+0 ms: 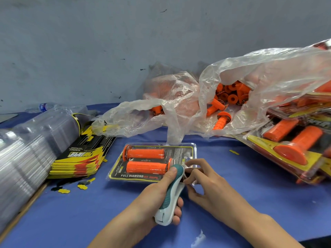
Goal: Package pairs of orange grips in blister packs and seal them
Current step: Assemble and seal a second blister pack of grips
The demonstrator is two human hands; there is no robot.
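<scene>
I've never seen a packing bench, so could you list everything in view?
blister pack: one, clear over black-yellow card, table centre
orange grips: two, orange, inside that pack
stapler: one, teal and white, at the pack's right edge
card inserts: one stack, black-yellow-red, left
empty shells: one stack, clear, far left
plastic bags: two, clear, at the back
loose grips: many, orange, in the bags
filled packs: one pile, orange and yellow, right
water bottle: one, clear, back left
paper scraps: several, yellow and black, beside the card inserts
table cover: one, blue, underneath
left hand: one, holds the stapler
right hand: one, pinches the pack's right edge
</scene>
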